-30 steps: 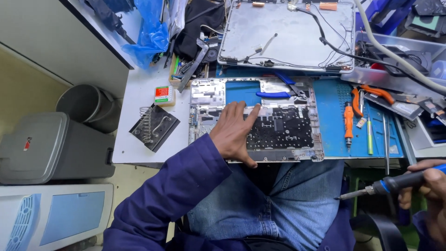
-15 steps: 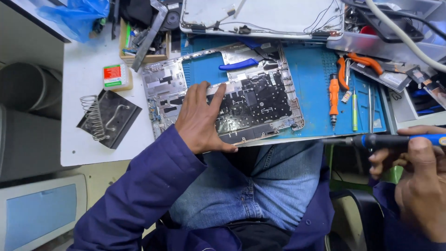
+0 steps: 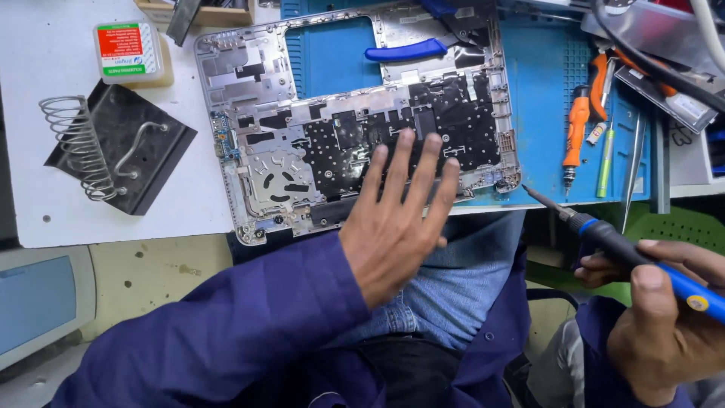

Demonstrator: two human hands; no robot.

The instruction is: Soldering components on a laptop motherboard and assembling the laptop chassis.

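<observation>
Blue mat [image 3: 544, 98] covers the white workbench [image 3: 45, 204] under the laptop chassis [image 3: 355, 128].

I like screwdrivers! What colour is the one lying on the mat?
Orange with a black grip, the screwdriver lies on the blue mat; head view.

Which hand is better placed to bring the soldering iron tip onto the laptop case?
Probably right: the right hand grips the soldering iron, tip aimed at the laptop case's near corner. The left hand is spread, empty, over it.

left hand [image 3: 396, 227]: flat, fingers spread | right hand [image 3: 664, 317]: curled, gripping
</observation>
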